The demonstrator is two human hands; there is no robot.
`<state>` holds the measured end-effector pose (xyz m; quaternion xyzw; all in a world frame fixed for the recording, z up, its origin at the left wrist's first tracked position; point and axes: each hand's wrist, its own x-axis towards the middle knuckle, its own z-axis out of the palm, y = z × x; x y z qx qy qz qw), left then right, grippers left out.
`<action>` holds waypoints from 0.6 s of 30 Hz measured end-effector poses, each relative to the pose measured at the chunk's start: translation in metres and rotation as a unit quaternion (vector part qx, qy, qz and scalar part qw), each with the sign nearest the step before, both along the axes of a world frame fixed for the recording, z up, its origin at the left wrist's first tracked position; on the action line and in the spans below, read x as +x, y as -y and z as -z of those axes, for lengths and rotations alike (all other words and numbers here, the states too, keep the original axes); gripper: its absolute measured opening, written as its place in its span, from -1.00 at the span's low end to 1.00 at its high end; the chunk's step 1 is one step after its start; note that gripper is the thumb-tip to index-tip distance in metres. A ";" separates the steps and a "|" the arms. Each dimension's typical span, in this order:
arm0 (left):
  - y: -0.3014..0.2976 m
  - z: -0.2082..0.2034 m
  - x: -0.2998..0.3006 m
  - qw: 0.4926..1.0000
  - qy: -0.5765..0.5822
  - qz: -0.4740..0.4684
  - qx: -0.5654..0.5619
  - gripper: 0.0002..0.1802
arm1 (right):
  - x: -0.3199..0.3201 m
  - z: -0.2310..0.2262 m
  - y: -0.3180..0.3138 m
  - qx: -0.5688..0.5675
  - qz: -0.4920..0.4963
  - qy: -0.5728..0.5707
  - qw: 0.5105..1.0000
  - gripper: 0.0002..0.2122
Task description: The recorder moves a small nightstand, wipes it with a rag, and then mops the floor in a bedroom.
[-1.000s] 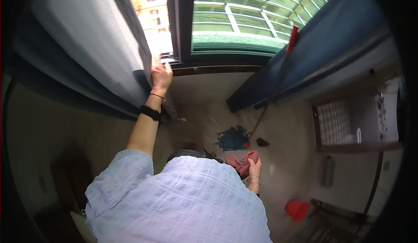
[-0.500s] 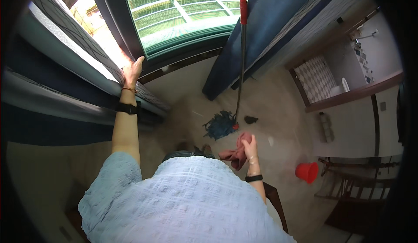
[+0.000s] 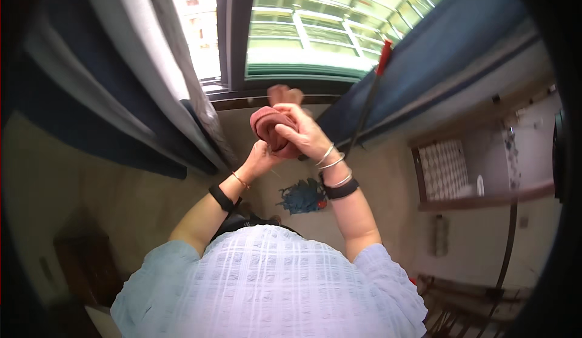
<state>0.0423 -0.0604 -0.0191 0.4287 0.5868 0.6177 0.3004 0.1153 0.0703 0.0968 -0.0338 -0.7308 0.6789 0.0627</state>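
Both my hands are raised together in front of the window (image 3: 303, 29). My right hand (image 3: 301, 131) is closed over a folded pink cloth (image 3: 267, 126), with bangles and a black band on that wrist. From below, my left hand (image 3: 260, 156) meets the same cloth; its fingers are mostly hidden behind it. A grey and dark blue curtain (image 3: 121, 77) hangs just left of my hands.
A mop with a red-tipped handle (image 3: 370, 96) leans against the blue curtain on the right, its blue head (image 3: 303, 195) on the floor. A low tiled shelf (image 3: 445, 171) stands at the right wall. My light checked shirt (image 3: 267, 283) fills the lower view.
My left hand has let go of the curtain and come down to the cloth. My right hand has lifted the pink cloth from waist height up before the window.
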 end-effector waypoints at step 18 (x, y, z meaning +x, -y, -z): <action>0.194 0.050 0.255 0.817 0.124 -0.387 -0.409 -0.38 | -0.024 0.087 -0.291 0.446 0.522 0.047 0.725 -0.65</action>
